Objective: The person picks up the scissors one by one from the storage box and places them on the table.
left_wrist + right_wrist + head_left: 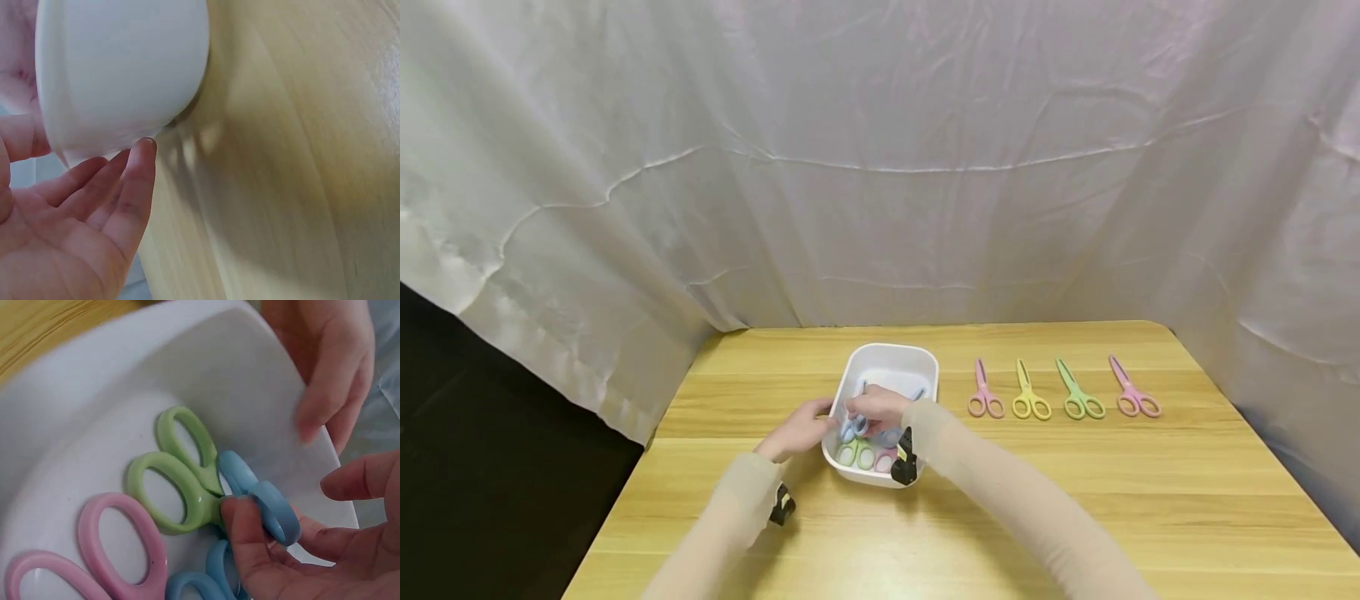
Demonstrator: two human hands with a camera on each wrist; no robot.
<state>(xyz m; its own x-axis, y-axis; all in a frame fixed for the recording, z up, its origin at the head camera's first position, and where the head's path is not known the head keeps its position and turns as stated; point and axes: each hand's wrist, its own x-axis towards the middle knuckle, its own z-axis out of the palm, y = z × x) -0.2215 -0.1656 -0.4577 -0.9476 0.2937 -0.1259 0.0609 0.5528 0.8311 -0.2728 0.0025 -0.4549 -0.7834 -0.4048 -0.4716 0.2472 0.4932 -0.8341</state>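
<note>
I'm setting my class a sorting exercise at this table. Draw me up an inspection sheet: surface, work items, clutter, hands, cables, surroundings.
Surface: wood-look table.
Work items: white bin holding green scissors, pink scissors and blue scissors, with more blue handles beside them; to its right, a row of scissors: pink pair, yellow pair, green pair, second pink pair.
Clutter: nothing seen.
Hands: left hand holds the bin's side; right hand, inside it, grips the blue scissors. Each wrist wears a black device.
Cables: nothing seen.
Surroundings: pale curtain behind; dark area at left.
</note>
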